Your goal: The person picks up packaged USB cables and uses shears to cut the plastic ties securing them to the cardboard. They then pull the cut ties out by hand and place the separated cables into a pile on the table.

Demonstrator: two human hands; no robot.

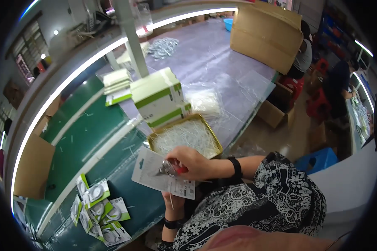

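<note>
My right hand is closed around a small pair of cutters with red handles and a metal head. The cutters lie over the face of a pale grey packaging card with a hang hole at its upper left. Underneath, my left hand grips the card at its lower edge, its fingers partly hidden. A thin white strip hangs beside that hand. Just beyond the card, a gold-rimmed tray holds many thin clear-white plastic strips. Several green-and-white carded coiled cables lie heaped at the left.
Green-and-white boxes stand behind the tray, beside a bag of white strips. Flat packs lie left of a post. A large carton stands at the far right, near seated people. A conveyor belt runs along the left.
</note>
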